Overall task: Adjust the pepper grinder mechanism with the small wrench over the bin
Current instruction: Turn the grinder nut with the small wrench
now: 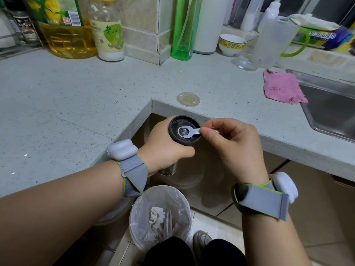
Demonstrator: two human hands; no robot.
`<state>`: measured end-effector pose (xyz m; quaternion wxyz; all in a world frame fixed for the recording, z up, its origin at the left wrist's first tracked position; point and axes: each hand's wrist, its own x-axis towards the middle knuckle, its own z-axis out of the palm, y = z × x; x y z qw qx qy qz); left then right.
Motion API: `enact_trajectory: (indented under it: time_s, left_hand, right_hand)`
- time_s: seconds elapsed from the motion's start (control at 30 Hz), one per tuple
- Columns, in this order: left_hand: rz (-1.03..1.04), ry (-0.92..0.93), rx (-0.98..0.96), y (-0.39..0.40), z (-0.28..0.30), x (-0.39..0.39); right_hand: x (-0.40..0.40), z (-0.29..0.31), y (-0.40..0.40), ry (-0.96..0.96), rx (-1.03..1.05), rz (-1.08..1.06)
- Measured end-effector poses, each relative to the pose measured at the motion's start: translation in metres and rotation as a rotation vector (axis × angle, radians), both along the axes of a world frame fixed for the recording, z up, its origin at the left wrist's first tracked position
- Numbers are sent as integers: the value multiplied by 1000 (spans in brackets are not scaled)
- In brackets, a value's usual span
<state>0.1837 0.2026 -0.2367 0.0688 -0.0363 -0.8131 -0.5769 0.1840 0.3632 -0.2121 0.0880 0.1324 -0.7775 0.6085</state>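
Note:
My left hand (165,148) grips the pepper grinder (177,139) around its body, with the dark round grinding end turned up toward me. A small flat metal wrench (189,132) sits with its open jaw on the nut at the centre of that end. My right hand (232,143) pinches the wrench handle between thumb and fingers. Both hands hang in front of the counter corner, above and a little behind the bin (138,212), which stands on the floor with a clear liner and crumpled paper inside.
A speckled grey counter (76,104) wraps around the corner. On it lie a clear round lid (188,99) and a pink cloth (282,87); a steel sink (330,104) is at right. Oil bottles (65,27), a green bottle (182,29), a bowl (231,45) and a plastic jug (274,43) line the back.

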Motion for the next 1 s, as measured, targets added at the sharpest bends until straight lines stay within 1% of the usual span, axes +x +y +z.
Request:
enact_trajectory:
  time_s: [0.2, 0.4, 0.57, 0.73, 0.87, 0.93, 1.0]
  left_hand:
    - [-57, -13, 18, 0, -2, 0]
    - [-163, -5, -31, 0, 1, 3]
    - [-206, -47, 37, 0, 2, 6]
    - [-274, -94, 55, 0, 5, 7]
    - [-352, -165, 84, -3, 7, 7]
    - [-415, -164, 49, -4, 7, 7]
    - [-507, -152, -69, -1, 5, 11]
  right_hand:
    - [-4, 3, 6, 35, 72, 63]
    - [-12, 12, 18, 18, 149, 168]
    - [-19, 17, 22, -23, 164, 259]
    - [-25, 18, 28, -31, 210, 324]
    - [-26, 25, 31, -88, 155, 451]
    - [-29, 27, 34, -75, 191, 436]
    - [-31, 29, 33, -71, 285, 443]
